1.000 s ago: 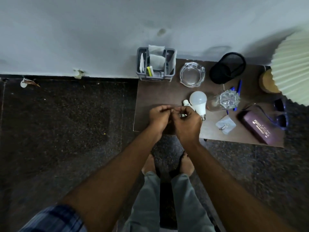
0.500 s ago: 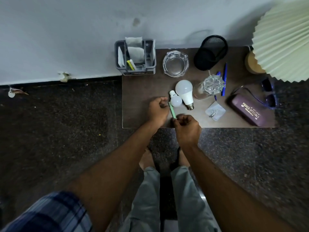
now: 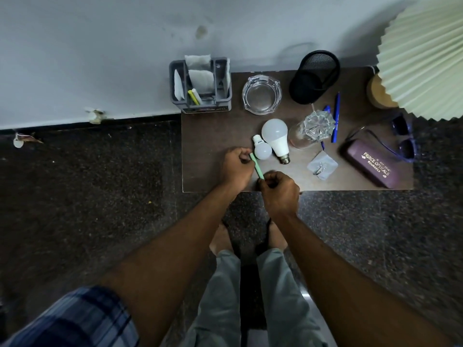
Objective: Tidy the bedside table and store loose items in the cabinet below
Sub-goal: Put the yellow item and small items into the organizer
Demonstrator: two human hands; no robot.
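Hands (image 3: 260,176) apart; green stick (image 3: 256,165), perhaps pen

Pale wall (image 3: 100,46), dark speckled floor (image 3: 75,196)

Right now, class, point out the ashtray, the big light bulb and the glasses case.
ashtray (image 3: 261,94), head view, clear glass bottom.
big light bulb (image 3: 274,131), head view, white dome.
glasses case (image 3: 370,162), head view, lid with gold lettering.

Wearing a short sleeve (image 3: 75,319) in a blue and dark plaid, ending well back from the left hand (image 3: 236,169). Leaving both forearms bare down to the right hand (image 3: 279,194), without watch or rings showing. Wearing pale grey-green trousers (image 3: 250,296) below, cuffs stopping above bare feet (image 3: 220,240).
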